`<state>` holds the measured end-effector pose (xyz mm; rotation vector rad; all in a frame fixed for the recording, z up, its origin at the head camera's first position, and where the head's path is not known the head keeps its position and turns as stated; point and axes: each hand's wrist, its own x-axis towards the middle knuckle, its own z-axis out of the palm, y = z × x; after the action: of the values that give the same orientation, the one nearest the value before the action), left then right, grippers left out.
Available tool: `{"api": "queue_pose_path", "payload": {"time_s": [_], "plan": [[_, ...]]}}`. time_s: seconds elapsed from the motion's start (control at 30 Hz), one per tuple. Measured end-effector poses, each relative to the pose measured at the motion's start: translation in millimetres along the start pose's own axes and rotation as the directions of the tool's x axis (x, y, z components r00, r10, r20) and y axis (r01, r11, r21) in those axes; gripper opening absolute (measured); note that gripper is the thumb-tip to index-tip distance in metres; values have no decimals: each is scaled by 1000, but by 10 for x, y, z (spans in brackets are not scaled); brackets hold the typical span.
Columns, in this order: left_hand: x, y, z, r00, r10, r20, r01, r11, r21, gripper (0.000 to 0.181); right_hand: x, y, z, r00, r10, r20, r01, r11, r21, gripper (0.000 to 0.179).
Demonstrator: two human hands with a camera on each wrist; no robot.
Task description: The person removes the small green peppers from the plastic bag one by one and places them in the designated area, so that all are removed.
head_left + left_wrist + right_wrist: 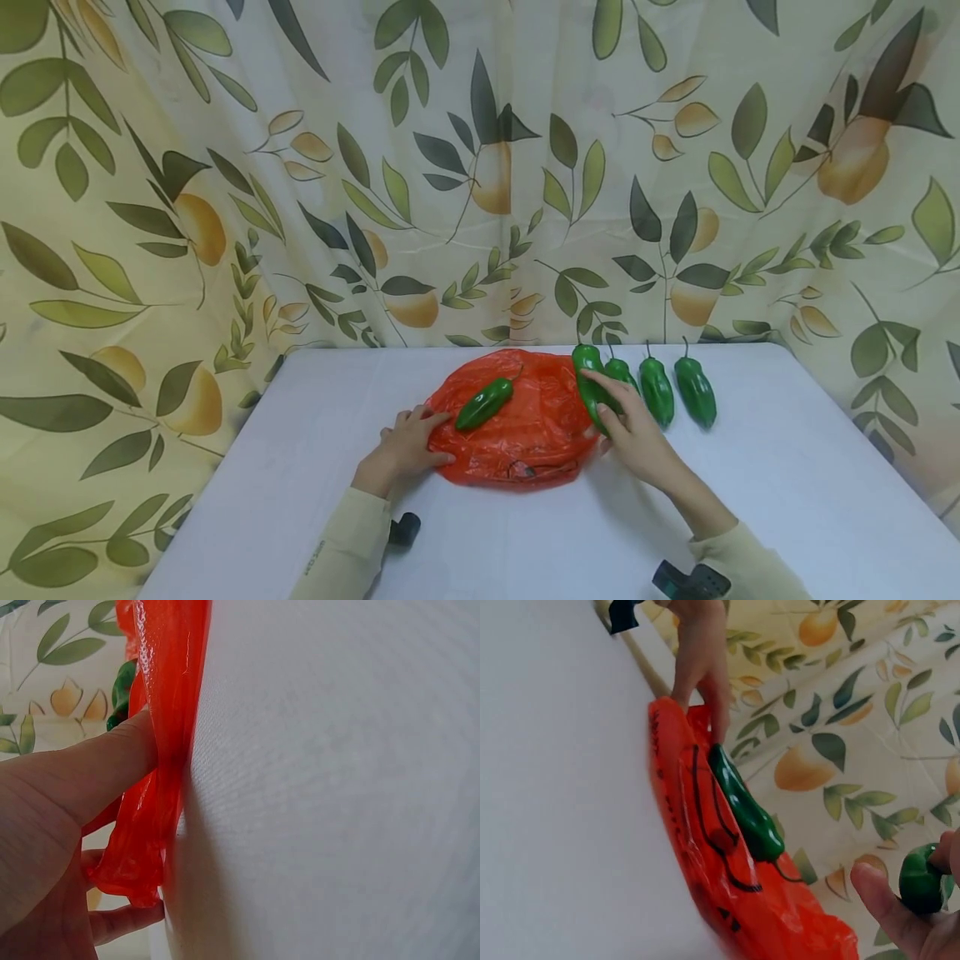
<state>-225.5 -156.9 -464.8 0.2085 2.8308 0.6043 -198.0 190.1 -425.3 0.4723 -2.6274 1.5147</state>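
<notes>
A red plastic bag (551, 408) lies spread on the white table, with one green pepper (483, 404) resting on top of it. My left hand (405, 446) grips the bag's left edge, thumb (124, 750) on one side and fingers on the other. Over the bag's right edge, my right hand (637, 437) holds another green pepper (588, 362) between thumb and fingers, its stem pointing away from me. The right wrist view shows only one end of this held pepper (920, 881). Black print marks the bag (724, 840) in that view.
Three more green peppers (621, 372) (657, 392) (696, 392) lie in a row right of the bag, stems toward the back. Behind the white table (780, 492) hangs a curtain (480, 250) printed with leaves and fruit. Dark devices are strapped to both wrists.
</notes>
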Motion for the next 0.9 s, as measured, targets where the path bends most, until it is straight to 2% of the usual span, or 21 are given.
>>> {"api": "queue_pose_path", "payload": {"time_s": [0.17,0.27,0.5,0.63,0.9], "plan": [[-1,-7,-14,1000,-4,0,4,1000,-1,76,2,33,-118,998,-52,36,51,998,37,53],[4,-8,-25,1000,4,-7,-4,1000,7,76,15,48,-194,998,-53,43,53,999,-8,54],[0,-15,-28,1000,-1,-8,1,1000,19,77,30,87,-385,999,-53,-9,51,987,-153,54],[3,-27,-22,1000,-3,-11,4,1000,19,77,37,132,-522,998,-60,-33,53,979,-197,53],[6,-27,2,1000,-3,-11,3,1000,9,77,-3,261,-713,998,-12,-54,-2,965,-261,56]]}}
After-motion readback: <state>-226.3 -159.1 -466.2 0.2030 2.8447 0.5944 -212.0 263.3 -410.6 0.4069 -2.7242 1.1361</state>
